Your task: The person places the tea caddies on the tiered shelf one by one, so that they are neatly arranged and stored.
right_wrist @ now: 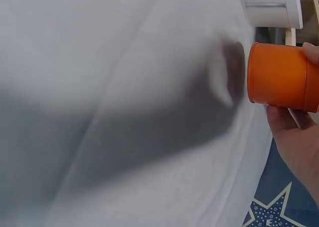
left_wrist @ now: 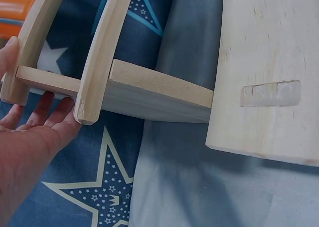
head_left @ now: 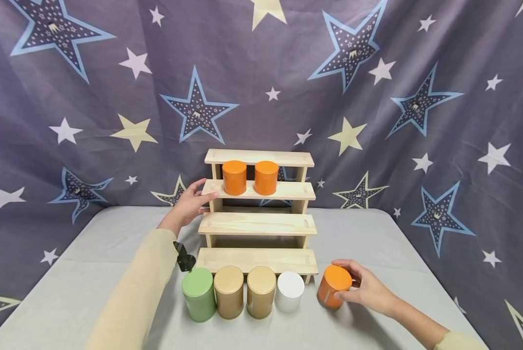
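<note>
My right hand (head_left: pixel 368 289) grips an orange tin (head_left: pixel 333 287) by its side, fingers and thumb around it, at the right of the table. In the right wrist view the tin (right_wrist: pixel 279 77) shows its smooth side close over the cloth. My left hand (head_left: pixel 190 204) holds the left end of a stepped wooden stand (head_left: pixel 257 223) at its second board from the top; in the left wrist view, its fingers (left_wrist: pixel 57 119) reach under the wooden side piece. Two orange tins (head_left: pixel 234 178) (head_left: pixel 266 178) stand on that same board.
In front of the stand, a green tin (head_left: pixel 199 296), two gold tins (head_left: pixel 229 294) (head_left: pixel 261 294) and a white tin (head_left: pixel 290 291) form a row. Grey cloth covers the table (head_left: pixel 125 233). A star-patterned curtain (head_left: pixel 243 48) hangs behind and at the sides.
</note>
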The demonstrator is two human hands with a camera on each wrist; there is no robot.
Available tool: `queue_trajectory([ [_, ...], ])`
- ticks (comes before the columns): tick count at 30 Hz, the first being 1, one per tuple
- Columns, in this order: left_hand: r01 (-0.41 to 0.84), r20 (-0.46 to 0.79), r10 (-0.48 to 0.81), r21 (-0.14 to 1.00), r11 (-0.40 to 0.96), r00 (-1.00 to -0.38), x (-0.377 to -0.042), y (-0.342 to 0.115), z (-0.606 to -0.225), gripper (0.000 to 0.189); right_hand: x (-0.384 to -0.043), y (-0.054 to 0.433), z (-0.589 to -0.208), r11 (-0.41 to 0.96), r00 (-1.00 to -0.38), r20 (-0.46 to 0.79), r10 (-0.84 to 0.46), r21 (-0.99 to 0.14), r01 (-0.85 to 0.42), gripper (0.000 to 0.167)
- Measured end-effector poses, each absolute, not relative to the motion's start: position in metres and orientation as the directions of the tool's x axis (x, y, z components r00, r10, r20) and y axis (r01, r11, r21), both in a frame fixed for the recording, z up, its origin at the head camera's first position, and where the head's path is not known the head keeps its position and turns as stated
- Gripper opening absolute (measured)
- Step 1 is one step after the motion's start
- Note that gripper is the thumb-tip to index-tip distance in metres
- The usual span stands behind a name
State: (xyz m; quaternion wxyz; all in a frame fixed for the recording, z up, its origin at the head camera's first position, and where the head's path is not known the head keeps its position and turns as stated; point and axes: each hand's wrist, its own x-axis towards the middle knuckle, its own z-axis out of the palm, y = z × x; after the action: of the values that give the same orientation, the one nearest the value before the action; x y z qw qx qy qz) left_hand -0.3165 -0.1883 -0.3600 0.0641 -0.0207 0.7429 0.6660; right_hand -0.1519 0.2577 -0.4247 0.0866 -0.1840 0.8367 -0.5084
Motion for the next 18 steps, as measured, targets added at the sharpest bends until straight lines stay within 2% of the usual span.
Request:
queue_trajectory([
  [5, -0.126, -0.132, 0.049, 0.985, 0.114, -0.990, -0.317, -0.188, -0.360, 0.086, -0.153, 0.260, -0.418, 0.414, -0.914, 0.109, -0.391, -0.866, -0.281, 0.067],
  [18, -0.119, -0.125, 0.053, 0.987, 0.106, -0.991, -0.318, -0.189, -0.360, 0.085, -0.167, 0.258, -0.401, 0.419, -0.913, 0.169, -0.370, -0.847, -0.327, 0.065],
])
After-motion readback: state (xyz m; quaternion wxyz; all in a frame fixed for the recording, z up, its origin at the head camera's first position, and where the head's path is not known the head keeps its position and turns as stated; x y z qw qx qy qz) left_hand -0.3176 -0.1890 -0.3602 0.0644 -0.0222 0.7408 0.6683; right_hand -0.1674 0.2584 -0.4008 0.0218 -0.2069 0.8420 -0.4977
